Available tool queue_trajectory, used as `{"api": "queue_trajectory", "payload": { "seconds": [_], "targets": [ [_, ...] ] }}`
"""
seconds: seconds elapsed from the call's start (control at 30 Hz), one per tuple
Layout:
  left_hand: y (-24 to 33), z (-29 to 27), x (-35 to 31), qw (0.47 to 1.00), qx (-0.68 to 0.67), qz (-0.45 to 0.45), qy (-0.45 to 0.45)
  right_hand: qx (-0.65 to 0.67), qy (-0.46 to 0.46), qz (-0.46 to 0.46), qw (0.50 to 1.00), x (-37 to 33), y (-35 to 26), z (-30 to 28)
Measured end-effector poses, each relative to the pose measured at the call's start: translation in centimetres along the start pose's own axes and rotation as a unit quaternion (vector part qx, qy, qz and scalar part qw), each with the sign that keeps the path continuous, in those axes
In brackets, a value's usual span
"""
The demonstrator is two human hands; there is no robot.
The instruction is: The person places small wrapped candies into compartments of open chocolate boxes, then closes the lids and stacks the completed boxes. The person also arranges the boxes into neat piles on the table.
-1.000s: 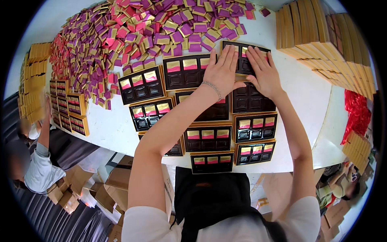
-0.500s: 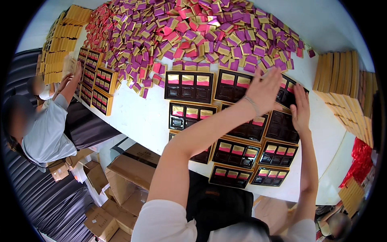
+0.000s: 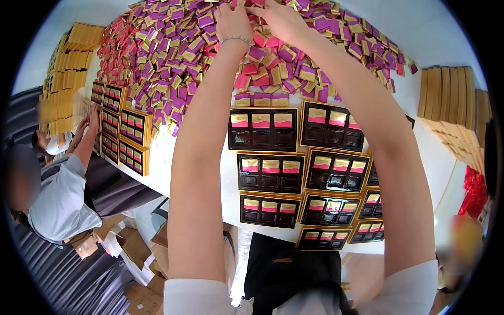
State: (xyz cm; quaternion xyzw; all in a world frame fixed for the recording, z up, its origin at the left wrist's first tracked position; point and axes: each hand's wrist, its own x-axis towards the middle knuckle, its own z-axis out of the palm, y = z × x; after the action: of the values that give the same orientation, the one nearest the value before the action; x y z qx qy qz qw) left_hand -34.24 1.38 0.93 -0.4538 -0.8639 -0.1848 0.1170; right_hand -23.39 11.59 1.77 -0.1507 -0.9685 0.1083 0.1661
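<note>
My left hand, a bracelet on its wrist, reaches into the far part of a big heap of small wrapped chocolates in purple, pink-red and gold. Its back faces up, and its bent fingers are mostly hidden. Close by on the right, my right hand is over the same heap, fingers apart and pointing left toward the left hand. Beneath my forearms lie rows of gold-edged boxes with dark trays, such as this chocolate box. In several trays the back row holds gold-and-pink chocolates, while the front hollows show bare.
More filled boxes stand at the table's left, beside a co-worker. Stacks of gold box parts rise at the far left, with another stack at the right. Cardboard cartons sit below, and red plastic hangs at right.
Both hands have left the boxes at the right and moved far and left onto the chocolate heap. The view has shifted, so the boxes appear lower.
</note>
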Motion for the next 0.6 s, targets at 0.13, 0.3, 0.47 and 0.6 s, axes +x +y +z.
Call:
{"api": "queue_trajectory", "payload": {
  "seconds": [0.13, 0.3, 0.47, 0.6],
  "targets": [
    [-1.2, -0.6, -0.8, 0.998, -0.015, -0.011, -0.062, 0.077, 0.026, -0.027, 0.996, -0.4, 1.7, 1.0],
    [-2.3, -2.2, -2.3, 0.994, -0.072, -0.024, -0.079, 0.268, 0.156, 0.045, 0.95, -5.8, 1.6, -2.0],
    [-1.1, -2.2, -2.8, 0.976, -0.193, -0.039, -0.091, 0.478, 0.16, 0.067, 0.861, -14.8, 1.1, -8.9],
    [-0.3, -2.9, -3.0, 0.959, -0.158, -0.16, -0.174, 0.564, 0.059, 0.196, 0.8, -20.2, 0.6, -14.2]
  ]
}}
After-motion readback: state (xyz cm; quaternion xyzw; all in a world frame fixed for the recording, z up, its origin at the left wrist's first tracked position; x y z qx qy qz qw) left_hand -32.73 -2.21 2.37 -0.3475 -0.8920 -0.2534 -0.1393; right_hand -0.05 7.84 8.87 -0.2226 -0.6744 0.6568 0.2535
